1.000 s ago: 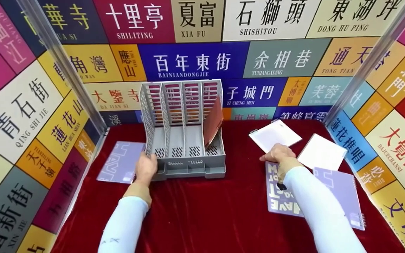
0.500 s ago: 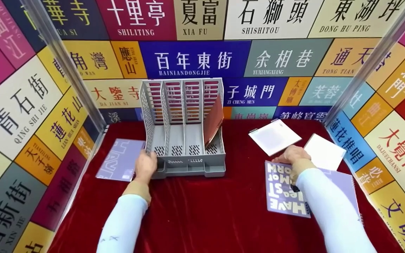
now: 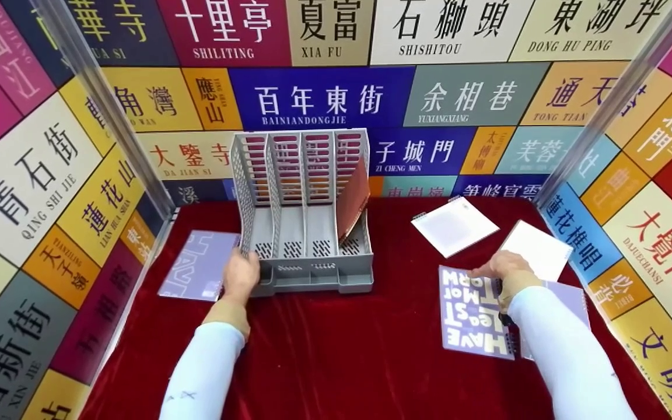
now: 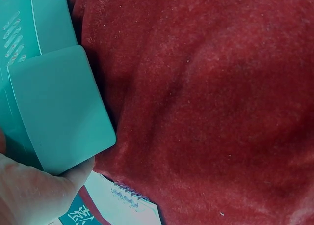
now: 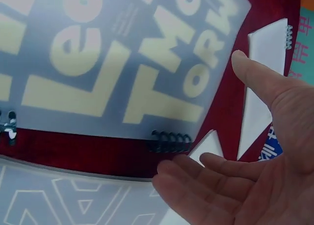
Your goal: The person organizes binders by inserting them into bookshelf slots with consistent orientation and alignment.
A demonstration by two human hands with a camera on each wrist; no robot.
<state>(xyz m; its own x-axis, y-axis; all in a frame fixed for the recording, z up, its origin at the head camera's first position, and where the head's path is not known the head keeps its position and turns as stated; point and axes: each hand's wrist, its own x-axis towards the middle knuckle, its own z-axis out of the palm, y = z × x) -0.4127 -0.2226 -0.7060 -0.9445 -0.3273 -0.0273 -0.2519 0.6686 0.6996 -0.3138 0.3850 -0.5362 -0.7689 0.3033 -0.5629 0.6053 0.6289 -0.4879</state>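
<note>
In the head view my left hand (image 3: 240,274) grips the front left corner of a grey file rack (image 3: 312,279). The left wrist view shows the thumb against the underside of the rack's front block (image 4: 64,107). My right hand (image 3: 508,269) is above the right edge of a spiral notebook with large pale letters (image 3: 470,318). In the right wrist view the fingers (image 5: 211,185) are spread from the thumb, beside the lettered notebook's (image 5: 108,82) corner, with nothing between them. A second purple notebook (image 3: 566,300) lies partly hidden under the right forearm.
Two white spiral notebooks (image 3: 455,227) lie at the back right. A reddish-brown notebook (image 3: 353,201) leans in the rack's rightmost slot. Left of the rack lies another purple notebook (image 3: 193,262). Printed panels (image 3: 324,99) wall in the red cloth (image 3: 324,350) on the back and sides.
My right hand has moved right and slightly toward me, uncovering more of the lettered notebook and the nearer white one. The left hand keeps its hold on the rack.
</note>
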